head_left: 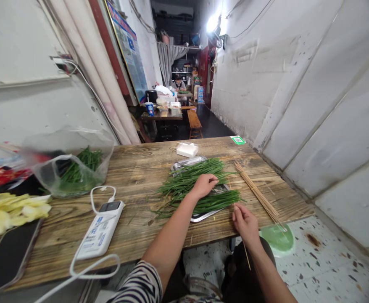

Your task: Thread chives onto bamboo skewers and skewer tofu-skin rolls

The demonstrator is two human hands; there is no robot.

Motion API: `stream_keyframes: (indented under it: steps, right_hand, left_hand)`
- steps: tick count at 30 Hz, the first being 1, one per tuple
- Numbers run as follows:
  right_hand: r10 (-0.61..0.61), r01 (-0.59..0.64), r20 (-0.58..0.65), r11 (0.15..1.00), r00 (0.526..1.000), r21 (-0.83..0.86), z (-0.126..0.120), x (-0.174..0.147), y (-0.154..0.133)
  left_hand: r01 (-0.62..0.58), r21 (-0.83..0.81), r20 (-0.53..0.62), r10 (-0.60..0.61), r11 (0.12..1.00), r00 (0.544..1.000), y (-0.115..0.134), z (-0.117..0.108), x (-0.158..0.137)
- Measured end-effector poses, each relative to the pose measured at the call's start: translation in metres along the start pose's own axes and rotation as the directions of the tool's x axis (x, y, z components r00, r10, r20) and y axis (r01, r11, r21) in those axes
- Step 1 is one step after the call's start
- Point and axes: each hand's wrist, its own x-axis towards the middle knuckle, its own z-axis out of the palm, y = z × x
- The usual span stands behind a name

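Observation:
Long green chives (193, 173) lie in two heaps across a metal tray (200, 218) on the wooden table. My left hand (204, 186) is over the tray between the heaps, its fingers bent together; whatever is in them is too small to make out. By the tray's near right corner, my right hand (246, 222) pinches a thin bamboo skewer (246, 256). The skewer slants down past the table edge, and its upper end is close to the cut ends of the nearer chives. A bundle of bamboo skewers (256, 191) rests on the table to the right.
Behind the tray sits a white tissue pack (187, 149). To the left are a plastic bag (74, 172) of greens, a white power bank (101, 229) with a cable, a phone (11, 252) and yellow leaves (14, 210). A person (179, 84) sits far back.

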Motion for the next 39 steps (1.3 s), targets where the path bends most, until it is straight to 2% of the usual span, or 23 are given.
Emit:
stream_keyframes:
  steps: [4, 8, 11, 14, 19, 23, 27, 32, 39]
  right_hand:
    - [-0.007, 0.007, 0.010, 1.000, 1.000, -0.011, 0.000, 0.000, -0.001]
    - [-0.025, 0.026, 0.018, 0.999, 1.000, -0.030, -0.001, 0.001, -0.001]
    - [-0.038, 0.039, 0.022, 0.998, 0.999, -0.042, -0.001, 0.000, 0.000]
    - [-0.042, 0.043, 0.028, 0.998, 0.999, -0.047, -0.001, 0.000, 0.001]
    - [-0.036, 0.038, 0.033, 0.999, 0.999, -0.040, -0.001, 0.000, -0.001]
    - [-0.056, 0.057, 0.016, 0.996, 0.998, -0.064, 0.000, 0.000, -0.004]
    - [-0.049, 0.051, 0.019, 0.996, 0.999, -0.069, 0.000, -0.001, -0.006]
    - [-0.045, 0.048, 0.030, 0.995, 0.999, -0.082, -0.001, -0.001, -0.005]
    - [-0.034, 0.037, 0.040, 0.997, 0.999, -0.063, -0.002, 0.001, 0.002]
  left_hand:
    - [0.019, -0.042, 0.028, -0.017, 0.999, 0.999, 0.001, 0.007, 0.000]
    - [0.044, -0.062, -0.048, -0.047, 0.997, 0.998, 0.009, 0.008, -0.001]
    - [0.014, -0.059, -0.101, -0.020, 0.998, 0.995, 0.016, 0.006, -0.002]
    - [-0.026, -0.044, -0.082, 0.022, 0.999, 0.996, 0.019, 0.004, -0.003]
    - [0.008, -0.006, -0.093, -0.008, 1.000, 0.996, 0.015, 0.006, -0.004]
    - [-0.012, -0.005, -0.053, 0.012, 1.000, 0.999, 0.011, 0.009, -0.003]
    - [-0.041, 0.040, -0.107, 0.045, 0.998, 0.993, 0.012, 0.012, -0.002]
    - [0.040, -0.052, -0.084, -0.044, 0.998, 0.995, 0.015, 0.017, -0.003]
    - [0.089, -0.132, -0.093, -0.102, 0.987, 0.990, 0.018, 0.022, -0.004]
